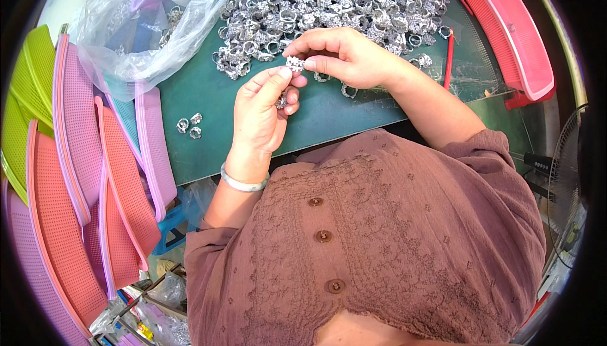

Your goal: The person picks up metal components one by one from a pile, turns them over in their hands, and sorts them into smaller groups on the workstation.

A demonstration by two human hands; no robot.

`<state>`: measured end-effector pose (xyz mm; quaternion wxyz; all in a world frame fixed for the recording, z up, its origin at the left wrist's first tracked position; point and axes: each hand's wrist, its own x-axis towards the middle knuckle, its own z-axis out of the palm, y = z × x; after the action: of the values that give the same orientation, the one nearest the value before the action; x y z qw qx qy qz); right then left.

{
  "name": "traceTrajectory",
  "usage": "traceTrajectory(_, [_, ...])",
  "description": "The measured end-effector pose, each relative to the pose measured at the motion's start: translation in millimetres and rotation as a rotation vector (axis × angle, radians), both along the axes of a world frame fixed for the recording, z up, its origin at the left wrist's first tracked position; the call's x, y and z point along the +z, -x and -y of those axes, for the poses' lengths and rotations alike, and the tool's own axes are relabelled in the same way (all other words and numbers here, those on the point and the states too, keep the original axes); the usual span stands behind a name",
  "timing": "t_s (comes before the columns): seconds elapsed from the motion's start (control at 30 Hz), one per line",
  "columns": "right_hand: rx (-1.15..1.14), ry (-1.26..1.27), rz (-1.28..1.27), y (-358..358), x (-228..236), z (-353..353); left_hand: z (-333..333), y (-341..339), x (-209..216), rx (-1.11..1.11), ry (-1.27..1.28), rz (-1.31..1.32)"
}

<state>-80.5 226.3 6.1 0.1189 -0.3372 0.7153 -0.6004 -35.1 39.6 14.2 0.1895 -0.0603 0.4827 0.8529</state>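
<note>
Between the fingertips of both hands, over the green table (pixel 208 96), is a small silvery ring (pixel 294 63) with a sparkling cluster top. My left hand (pixel 262 103), a pale bangle (pixel 243 183) on its wrist, pinches it from the near left, and another silvery piece shows among its curled fingers. From the right, my right hand (pixel 348 58) closes thumb and forefinger on the same ring. Just beyond my hands lies a large heap of similar rings (pixel 354 5). A few stray rings (pixel 349 91) lie under my right hand, and three rings (pixel 195 118) sit apart at the left.
At the back left a clear plastic bag (pixel 158 30) holds more silvery pieces. Stacked perforated baskets (pixel 69 219) in green, purple and coral crowd the left side. A pink basket (pixel 512 30) stands at the right edge, with a fan (pixel 563 169) nearer on that side.
</note>
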Motion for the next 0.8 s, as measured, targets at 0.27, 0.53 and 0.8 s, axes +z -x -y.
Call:
traceTrajectory(0.27, [0.007, 0.036, -0.067, -0.3, -0.5, 0.4, -1.2, -1.1, -0.1, 0.012, 0.024, -0.001])
traceTrajectory(0.53, [-0.006, 0.007, -0.086, -0.6, 0.6, 0.6, -1.8, -1.8, 0.7, 0.02, 0.035, 0.002])
traceTrajectory(0.8, [0.003, 0.001, -0.035, -0.9, 0.9, -0.6, -2.1, -1.7, 1.9, 0.01, 0.047, -0.013])
